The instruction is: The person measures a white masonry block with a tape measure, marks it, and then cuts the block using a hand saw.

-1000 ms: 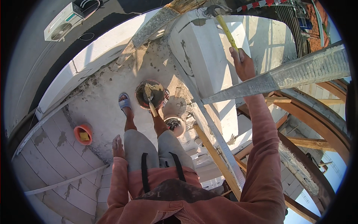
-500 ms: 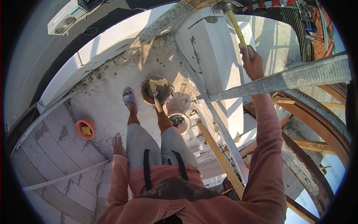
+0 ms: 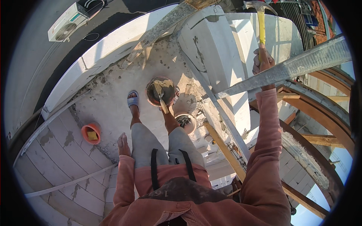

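One hammer [image 3: 261, 28] has turned, right hand [image 3: 263, 60] gripping; three buckets [image 3: 85, 132] below.

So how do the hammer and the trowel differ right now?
The hammer is gripped in the right hand, while the trowel rests in the bucket, no hand on it. The hammer's handle is yellow; the trowel's is pale tan. The hammer has a curved claw head, the trowel a flat blade. Both are hand tools.
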`<state>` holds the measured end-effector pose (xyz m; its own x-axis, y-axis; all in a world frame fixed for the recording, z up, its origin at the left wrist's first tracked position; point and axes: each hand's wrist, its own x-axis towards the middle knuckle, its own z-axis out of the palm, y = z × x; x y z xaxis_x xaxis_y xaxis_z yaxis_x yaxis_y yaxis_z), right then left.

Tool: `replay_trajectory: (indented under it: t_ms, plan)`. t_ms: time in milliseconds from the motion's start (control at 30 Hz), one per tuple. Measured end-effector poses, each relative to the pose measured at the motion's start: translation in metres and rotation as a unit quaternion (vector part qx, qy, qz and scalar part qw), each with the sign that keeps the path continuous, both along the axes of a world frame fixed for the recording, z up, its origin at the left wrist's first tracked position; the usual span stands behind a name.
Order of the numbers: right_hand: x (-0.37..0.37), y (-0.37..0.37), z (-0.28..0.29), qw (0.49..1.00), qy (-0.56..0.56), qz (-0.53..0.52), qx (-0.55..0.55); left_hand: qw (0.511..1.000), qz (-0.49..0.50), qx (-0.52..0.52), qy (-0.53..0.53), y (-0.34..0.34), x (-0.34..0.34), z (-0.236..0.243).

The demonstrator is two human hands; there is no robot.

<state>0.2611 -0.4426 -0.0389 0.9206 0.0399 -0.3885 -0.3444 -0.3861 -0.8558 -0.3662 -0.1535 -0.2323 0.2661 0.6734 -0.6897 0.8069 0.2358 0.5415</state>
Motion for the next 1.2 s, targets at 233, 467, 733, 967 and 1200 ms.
replay_trajectory:
  t_ms: [233,467,733,967,1200]
  plan:
    - [-0.116,0.000,0.074,0.963,-0.068,-0.258,0.041,0.989,-0.034,-0.144,0.026,0.071,-0.021,-0.029]
    - [-0.352,0.048,0.055,0.920,-0.086,-0.382,-0.012,0.915,-0.345,-0.184,0.103,0.164,-0.044,0.004]
    - [-0.528,0.098,-0.100,0.936,0.312,-0.075,-0.146,0.731,-0.606,-0.262,0.173,0.242,-0.064,0.043]
    - [-0.534,0.127,-0.355,0.822,0.458,0.216,-0.261,0.658,-0.588,-0.277,0.381,0.204,0.002,0.079]
    - [-0.509,0.082,-0.471,0.816,0.369,0.285,-0.341,0.707,-0.537,-0.240,0.393,0.205,-0.011,0.075]
